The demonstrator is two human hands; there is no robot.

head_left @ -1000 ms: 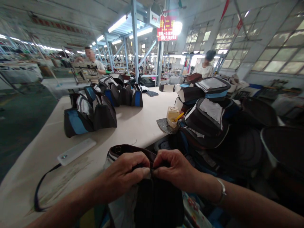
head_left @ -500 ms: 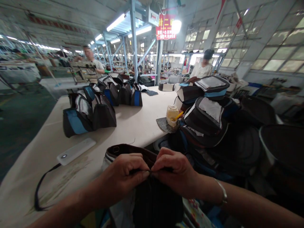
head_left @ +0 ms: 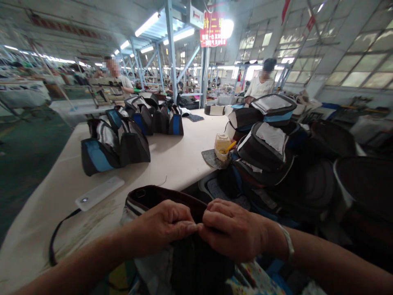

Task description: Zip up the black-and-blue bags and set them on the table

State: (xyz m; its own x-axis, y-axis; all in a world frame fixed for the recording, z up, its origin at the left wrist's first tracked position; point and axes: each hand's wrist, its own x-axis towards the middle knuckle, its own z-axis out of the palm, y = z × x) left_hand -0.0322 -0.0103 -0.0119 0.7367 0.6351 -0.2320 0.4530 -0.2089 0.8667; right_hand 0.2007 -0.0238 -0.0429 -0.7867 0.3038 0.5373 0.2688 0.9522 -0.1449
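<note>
1. Left hand point(head_left: 162, 223): thumb and fingers pinched closed on the near rim of the dark bag point(head_left: 202, 266).
2. Right hand point(head_left: 235, 229): likewise pinched, gripping the same rim; the fingertips of both hands meet or nearly meet there. What lies between them is too small to tell.
3. The bag stands mouth up at the table's near edge, close to the wearer, its brown-lined opening beyond the hands. Patterned cloth point(head_left: 254, 278) shows beside it.
4. A bracelet point(head_left: 287, 241) circles the right wrist.
5. Left of the bag, a white device point(head_left: 100, 194) with a dark strap point(head_left: 64, 219) lies on the table point(head_left: 175, 164).
6. Beyond, a jar point(head_left: 221, 145) with a yellow handle point(head_left: 231, 146) sticking out sits on a grey board point(head_left: 208, 159).
7. Blue-panelled bags point(head_left: 98, 157) stand farther left; a dark pile point(head_left: 264, 153) rises at right.
8. Two co-workers, one left point(head_left: 123, 82), one right point(head_left: 260, 87), are in the background.
</note>
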